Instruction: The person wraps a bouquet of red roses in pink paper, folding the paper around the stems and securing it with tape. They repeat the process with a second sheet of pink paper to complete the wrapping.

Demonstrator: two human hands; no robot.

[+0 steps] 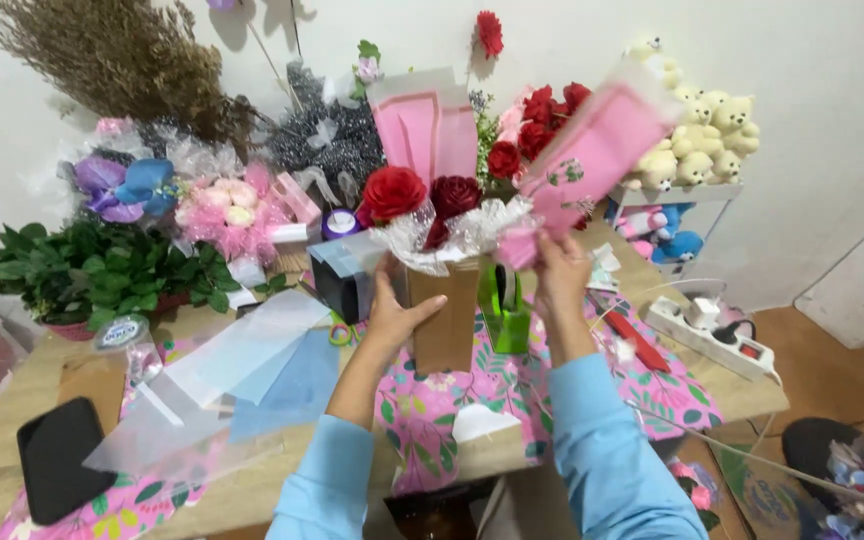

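The brown box [446, 315] is steadied by the left hand [392, 310], fingers spread flat on it; the pink wrapping sheet [592, 150] is pinched at its lower corner by the right hand [559, 268] and is best tucked snugly beside the 2 red roses [420, 193].

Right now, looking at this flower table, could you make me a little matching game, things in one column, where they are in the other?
Things:
1. pink wrapping sheet
2. brown box
3. black pad
4. power strip

Places:
A. near left table corner
B. pinched in right hand
C. right table edge
D. steadied by left hand

Pairs: 1-B, 2-D, 3-A, 4-C
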